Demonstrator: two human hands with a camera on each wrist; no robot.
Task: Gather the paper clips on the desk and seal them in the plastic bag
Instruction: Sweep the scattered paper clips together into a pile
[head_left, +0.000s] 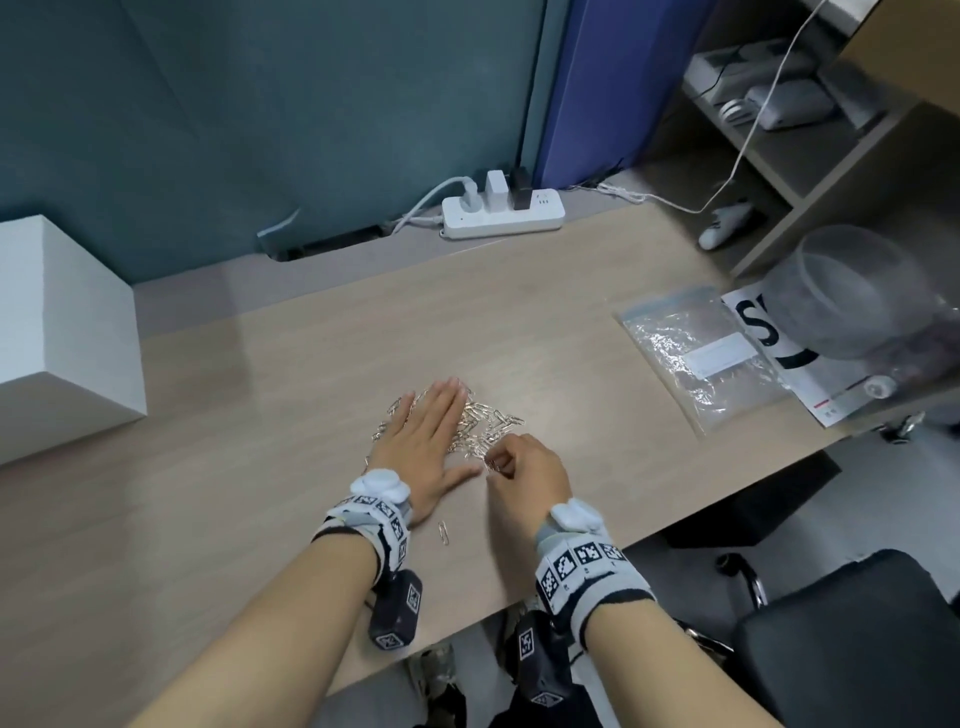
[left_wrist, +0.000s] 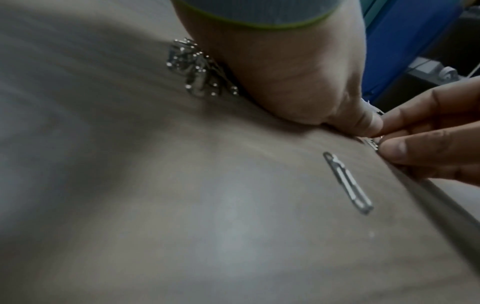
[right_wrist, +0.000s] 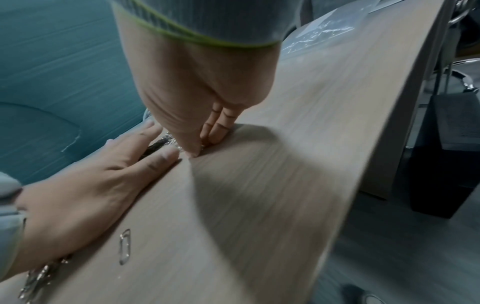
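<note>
Many clips (head_left: 480, 423) heaped on surface (head_left: 545, 332). Left hand (head_left: 423, 441) flat, fingers straight, corralling; right hand (head_left: 524, 470) fingers pinching a clip. Gathering step; next, carry to bag (head_left: 696, 353).

Left hand (head_left: 426, 441) hides pt of clip pile (head_left: 483, 426).

White box (head_left: 62, 332) left; power strip (head_left: 503, 218) rear; perhaps jar (head_left: 852, 291) right.

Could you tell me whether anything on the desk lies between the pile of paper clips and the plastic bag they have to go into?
Nothing visible does. The head view shows bare desk between the paper clips and the plastic bag. The left hand lies flat on the pile, and the right hand pinches clips at its near edge.
</note>
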